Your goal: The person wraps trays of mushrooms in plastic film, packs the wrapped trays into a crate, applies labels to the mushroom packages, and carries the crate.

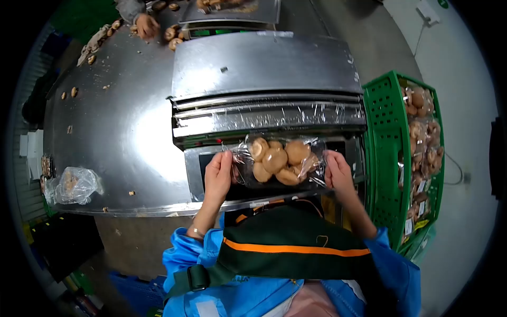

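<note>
A pack of brown mushrooms [275, 159] covered in clear plastic film is stretched between my two hands, above the black front plate of a wrapping machine [264, 63]. My left hand [218, 173] pinches the film at the pack's left end. At the right end, the fingers of my right hand [338, 171] are closed on the film too. Just beyond the pack, a sheet of film [274, 117] lies over the machine's metal rollers. Whether a tray sits under the mushrooms I cannot tell.
To the right stands a green crate [388, 158] filled with wrapped mushroom packs [422, 142]. A crumpled plastic bag [78, 185] lies on the metal table [121, 121] at left. Across the table, another person's hand [147, 26] is beside loose mushrooms [172, 34] and a scale [229, 21].
</note>
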`<state>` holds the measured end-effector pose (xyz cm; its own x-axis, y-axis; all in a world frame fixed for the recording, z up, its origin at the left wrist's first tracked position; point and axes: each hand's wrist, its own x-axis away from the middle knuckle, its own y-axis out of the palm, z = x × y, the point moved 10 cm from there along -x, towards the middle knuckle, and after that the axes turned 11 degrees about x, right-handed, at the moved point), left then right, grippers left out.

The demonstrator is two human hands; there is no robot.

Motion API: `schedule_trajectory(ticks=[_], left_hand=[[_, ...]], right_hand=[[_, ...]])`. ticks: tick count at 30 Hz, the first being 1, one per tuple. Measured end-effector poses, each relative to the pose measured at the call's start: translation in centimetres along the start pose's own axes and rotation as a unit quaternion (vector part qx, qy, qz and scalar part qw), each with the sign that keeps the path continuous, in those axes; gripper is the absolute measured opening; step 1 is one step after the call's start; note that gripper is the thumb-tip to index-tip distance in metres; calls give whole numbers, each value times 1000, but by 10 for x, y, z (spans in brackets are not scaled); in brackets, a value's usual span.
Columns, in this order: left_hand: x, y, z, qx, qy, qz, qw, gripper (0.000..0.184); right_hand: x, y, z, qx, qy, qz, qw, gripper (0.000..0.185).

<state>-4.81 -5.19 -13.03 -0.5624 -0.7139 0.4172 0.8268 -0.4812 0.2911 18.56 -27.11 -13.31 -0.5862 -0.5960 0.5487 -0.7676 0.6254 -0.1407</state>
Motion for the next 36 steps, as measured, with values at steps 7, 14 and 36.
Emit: schedule_trajectory(ticks=[7, 14, 36], left_hand=[[97, -74, -37, 225, -153, 199, 941, 28], [100, 3, -159, 197, -342, -3, 919, 19], [54, 430, 40, -201, 107, -544, 808, 17]], right_hand=[[83, -44, 49, -305, 77, 158, 936, 21], [61, 87, 66, 36, -87, -193, 977, 36], [160, -583, 146, -375, -100, 364, 847, 45]])
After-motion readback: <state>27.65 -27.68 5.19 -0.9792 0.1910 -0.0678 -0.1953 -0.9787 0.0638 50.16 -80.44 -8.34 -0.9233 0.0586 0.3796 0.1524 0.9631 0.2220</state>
